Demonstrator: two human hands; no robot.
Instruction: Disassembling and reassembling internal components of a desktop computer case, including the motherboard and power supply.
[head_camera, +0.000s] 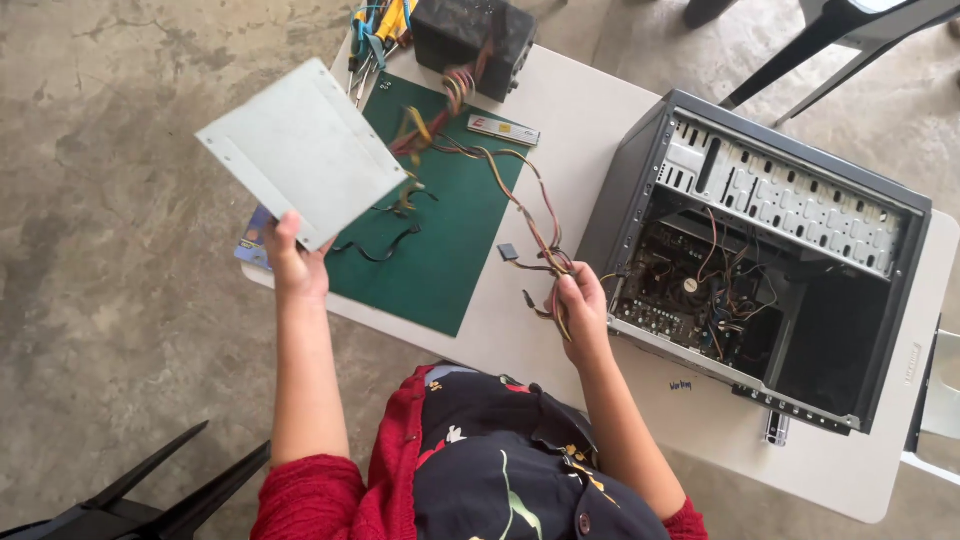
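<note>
Head view: left hand (293, 262) raised out over table's left edge, forearm extended, fingers pinching near corner of flat grey metal side panel (303, 152), held tilted above green rectangular mat (450, 240). Right hand (583, 305) fingers closed around bundle of coloured wires (530, 225), just left of open black computer case (760, 260) on white table (590, 130).

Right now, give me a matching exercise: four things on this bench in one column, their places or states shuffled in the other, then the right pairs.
Things:
1. flat grey panel
2. bundle of coloured wires
3. power supply box
4. computer case

Places or states:
A. lying open on its side at the table's right end
B. held up in the left hand
C. at the green mat's far edge
D. gripped by the right hand

Pairs: 1-B, 2-D, 3-C, 4-A
</note>
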